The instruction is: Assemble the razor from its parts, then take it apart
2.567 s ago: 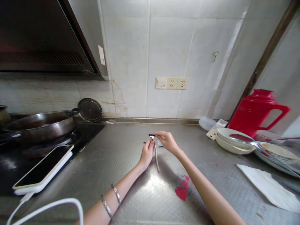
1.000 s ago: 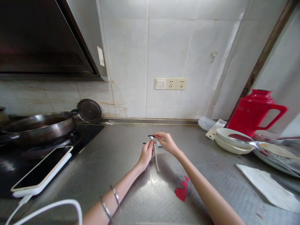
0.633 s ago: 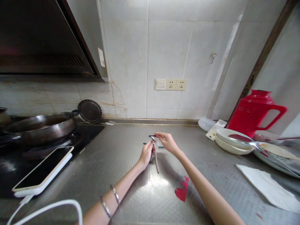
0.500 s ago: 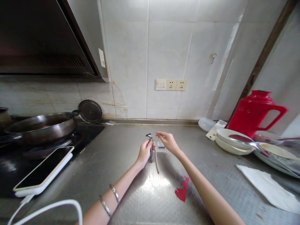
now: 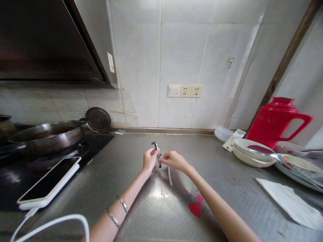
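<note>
My left hand (image 5: 149,159) grips a slim razor (image 5: 159,162) with a dark handle and a small head pointing up and to the left. My right hand (image 5: 175,160) reaches in from the other side, its fingers pinched at the lower handle. On the metal counter under my right hand lies a thin whitish strip (image 5: 170,176), its upper end hidden by the fingers. A torn red paper piece (image 5: 196,206) lies beside my right forearm.
At the left, a pan (image 5: 47,136) sits on the black stove, with a charging phone (image 5: 50,183) in front. A red thermos (image 5: 275,122), stacked bowls (image 5: 249,156), plates and a white napkin (image 5: 290,201) occupy the right.
My right hand has moved left and down, bringing its fingers to the razor handle. The razor, in my left hand, has shifted slightly left and tilted. A small bluish packet is now hidden.
</note>
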### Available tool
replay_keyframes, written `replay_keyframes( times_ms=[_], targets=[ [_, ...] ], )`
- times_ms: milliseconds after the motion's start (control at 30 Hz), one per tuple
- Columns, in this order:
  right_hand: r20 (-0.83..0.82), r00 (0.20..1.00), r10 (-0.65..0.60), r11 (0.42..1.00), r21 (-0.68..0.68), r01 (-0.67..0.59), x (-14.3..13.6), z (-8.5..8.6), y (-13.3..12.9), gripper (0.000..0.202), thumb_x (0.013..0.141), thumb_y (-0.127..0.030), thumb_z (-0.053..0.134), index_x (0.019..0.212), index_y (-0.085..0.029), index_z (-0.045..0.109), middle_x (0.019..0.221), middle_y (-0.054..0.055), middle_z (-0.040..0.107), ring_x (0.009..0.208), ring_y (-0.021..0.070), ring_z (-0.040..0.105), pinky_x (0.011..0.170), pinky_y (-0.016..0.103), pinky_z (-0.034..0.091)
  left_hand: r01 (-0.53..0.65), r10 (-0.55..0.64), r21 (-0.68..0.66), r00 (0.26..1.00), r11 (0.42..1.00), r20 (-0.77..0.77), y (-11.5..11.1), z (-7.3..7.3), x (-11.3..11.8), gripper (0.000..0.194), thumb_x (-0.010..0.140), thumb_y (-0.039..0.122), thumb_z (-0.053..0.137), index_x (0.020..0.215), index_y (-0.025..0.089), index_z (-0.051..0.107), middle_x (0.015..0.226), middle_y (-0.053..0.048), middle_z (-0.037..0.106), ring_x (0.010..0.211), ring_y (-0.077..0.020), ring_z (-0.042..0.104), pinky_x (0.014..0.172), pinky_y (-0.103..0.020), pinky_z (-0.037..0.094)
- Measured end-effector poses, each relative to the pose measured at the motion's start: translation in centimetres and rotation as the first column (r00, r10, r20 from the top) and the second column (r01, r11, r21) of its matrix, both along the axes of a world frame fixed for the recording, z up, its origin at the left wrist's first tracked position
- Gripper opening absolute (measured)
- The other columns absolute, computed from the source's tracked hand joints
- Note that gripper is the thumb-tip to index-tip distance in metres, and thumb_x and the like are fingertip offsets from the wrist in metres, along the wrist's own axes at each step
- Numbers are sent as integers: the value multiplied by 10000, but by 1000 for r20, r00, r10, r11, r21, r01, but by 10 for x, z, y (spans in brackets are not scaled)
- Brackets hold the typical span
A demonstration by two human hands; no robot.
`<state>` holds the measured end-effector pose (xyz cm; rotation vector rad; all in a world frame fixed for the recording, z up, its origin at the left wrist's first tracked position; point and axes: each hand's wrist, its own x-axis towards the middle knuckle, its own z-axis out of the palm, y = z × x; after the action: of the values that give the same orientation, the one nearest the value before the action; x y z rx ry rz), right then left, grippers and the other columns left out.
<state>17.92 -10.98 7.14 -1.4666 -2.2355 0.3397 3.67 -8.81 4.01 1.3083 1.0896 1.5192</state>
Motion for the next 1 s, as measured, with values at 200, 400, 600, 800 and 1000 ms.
replay_keyframes(
  times_ms=[200, 400, 600, 800, 1000],
  targets=[
    [88, 994, -67, 998, 2, 67, -17, -6, -7, 344, 787, -397, 471, 590, -170, 637, 585, 49, 617, 536, 114, 514, 468, 204, 234, 37, -34, 29, 997, 999, -71, 3, -8, 2, 258, 678, 368, 594, 747, 120, 619, 648, -49, 649, 649, -170, 615, 598, -239, 434],
    [-1, 995, -100, 992, -77, 100, -21, -14, -2, 301, 724, -243, 478, 446, -138, 525, 422, 7, 489, 415, 67, 408, 418, 199, 201, 30, -34, -24, 972, 999, -232, 10, -14, -4, 345, 692, 434, 553, 739, 105, 643, 649, -72, 654, 613, -171, 599, 565, -243, 421],
    [-107, 983, -151, 910, -404, 96, -12, -24, 11, 291, 696, -233, 425, 429, -154, 506, 348, -8, 446, 331, 80, 414, 365, 178, 298, -101, 111, 48, 918, 994, -381, 22, -23, -19, 414, 730, 488, 474, 650, 117, 639, 613, -73, 645, 607, -174, 583, 548, -242, 389],
    [-126, 984, -130, 862, -504, 50, -10, -27, 11, 266, 678, -226, 427, 426, -165, 490, 335, -21, 428, 278, 72, 359, 312, 185, 290, -103, 103, 19, 917, 994, -385, 33, -33, -22, 421, 743, 486, 447, 652, 120, 636, 633, -73, 655, 618, -171, 587, 561, -243, 393],
    [-111, 986, -123, 852, -521, 48, -11, -26, 9, 237, 668, -229, 452, 456, -154, 529, 335, -25, 427, 279, 70, 361, 310, 181, 287, -87, 75, -15, 924, 996, -374, 31, -31, -21, 391, 738, 461, 455, 639, 125, 629, 675, -84, 671, 642, -170, 599, 574, -242, 403]
  ],
)
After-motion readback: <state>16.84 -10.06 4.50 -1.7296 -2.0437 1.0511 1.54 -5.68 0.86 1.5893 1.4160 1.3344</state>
